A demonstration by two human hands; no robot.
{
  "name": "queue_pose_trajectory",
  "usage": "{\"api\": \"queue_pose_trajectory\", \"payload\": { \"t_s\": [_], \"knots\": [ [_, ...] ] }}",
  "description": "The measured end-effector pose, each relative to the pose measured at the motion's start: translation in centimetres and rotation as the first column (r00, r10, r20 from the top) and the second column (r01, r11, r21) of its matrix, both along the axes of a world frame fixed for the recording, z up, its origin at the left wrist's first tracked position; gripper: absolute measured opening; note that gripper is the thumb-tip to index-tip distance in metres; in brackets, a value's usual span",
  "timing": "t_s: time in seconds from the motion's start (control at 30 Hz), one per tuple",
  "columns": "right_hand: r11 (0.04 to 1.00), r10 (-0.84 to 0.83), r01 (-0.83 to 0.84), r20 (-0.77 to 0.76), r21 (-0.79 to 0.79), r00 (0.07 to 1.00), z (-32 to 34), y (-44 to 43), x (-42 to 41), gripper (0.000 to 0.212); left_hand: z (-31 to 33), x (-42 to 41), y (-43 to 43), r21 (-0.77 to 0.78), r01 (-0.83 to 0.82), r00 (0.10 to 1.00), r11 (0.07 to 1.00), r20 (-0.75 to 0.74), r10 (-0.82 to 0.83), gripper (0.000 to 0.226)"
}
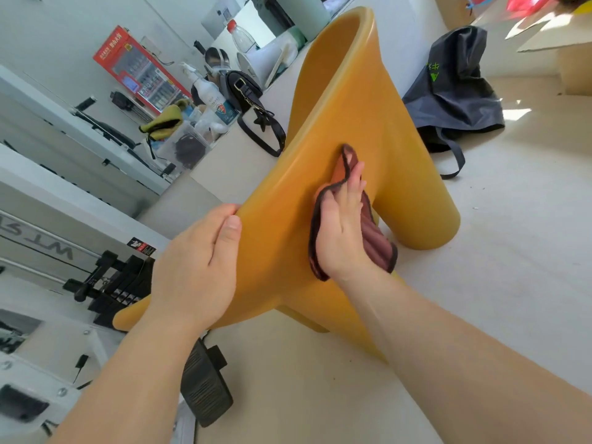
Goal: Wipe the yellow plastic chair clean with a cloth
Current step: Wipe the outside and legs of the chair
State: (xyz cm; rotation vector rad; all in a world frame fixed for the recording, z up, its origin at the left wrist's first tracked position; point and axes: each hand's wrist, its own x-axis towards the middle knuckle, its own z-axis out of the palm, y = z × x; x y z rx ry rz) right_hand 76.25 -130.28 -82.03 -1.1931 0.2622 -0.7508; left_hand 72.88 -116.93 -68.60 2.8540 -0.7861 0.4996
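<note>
your left hand (205, 261) grips chair (352, 123) edge | your right hand (342, 232) flat, pressing cloth (376, 248) on chair | chair's length runs up-and-away from right hand; likely wipe along it

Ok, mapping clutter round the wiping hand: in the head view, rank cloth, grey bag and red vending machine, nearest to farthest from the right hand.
1. cloth, pressed under the right hand on the yellow chair.
2. grey bag, on the floor beyond the chair, right.
3. red vending machine, far back, left.
</note>
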Motion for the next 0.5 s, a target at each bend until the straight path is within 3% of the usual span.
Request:
{"api": "queue_pose_trajectory", "payload": {
  "t_s": [0.13, 0.27, 0.4, 0.5],
  "knots": [
    [0.996, -0.09, 0.09, 0.01, 0.003, 0.996, 3.1, -2.5, 1.9, 0.083, -0.1, 0.5, -0.1, -0.036, -0.021, 0.999, 0.999, -0.024, 0.021, 0.052],
    [0.961, -0.097, 0.133, 0.152, -0.243, 0.984, 2.0, 5.2, -1.1, 0.092, -0.3, 0.5, 0.0, -0.067, -0.003, 1.0, 0.998, 0.026, 0.005, 0.046],
    [0.928, 0.109, -0.037, 0.176, -0.371, 0.978, 0.7, 9.7, -5.0, 0.073, -0.3, 0.9, 0.5, -0.134, 0.032, 0.999, 0.991, 0.028, -0.028, 0.039],
    [0.957, -0.055, 0.082, 0.103, -0.277, 0.993, 2.1, 5.0, -1.8, 0.066, -0.3, 0.9, 0.4, -0.138, 0.007, 1.0, 0.99, 0.011, -0.005, 0.039]
  ]
}}
